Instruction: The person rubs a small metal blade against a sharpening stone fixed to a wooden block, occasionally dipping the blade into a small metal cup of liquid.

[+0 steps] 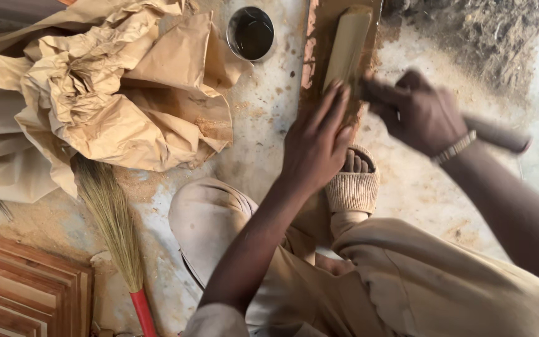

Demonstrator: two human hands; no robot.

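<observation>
A pale wooden strip (348,43) lies lengthwise on a brown board (319,37) on the dusty floor. My left hand (316,146) presses flat on the strip's near end, fingers spread. My right hand (416,109), blurred by motion and wearing a bracelet, is closed around a tool whose dark handle (500,134) sticks out to the right. It sits just right of the strip, close to my left fingertips. The tool's working end is hidden. My foot in a beige sandal (352,184) rests at the board's near end.
Crumpled brown paper (107,93) fills the upper left. A round metal cup (250,34) stands beside the board. A grass broom with a red handle (116,231) lies lower left, next to stacked wooden panels (20,287). Sawdust and debris (488,37) are piled at upper right.
</observation>
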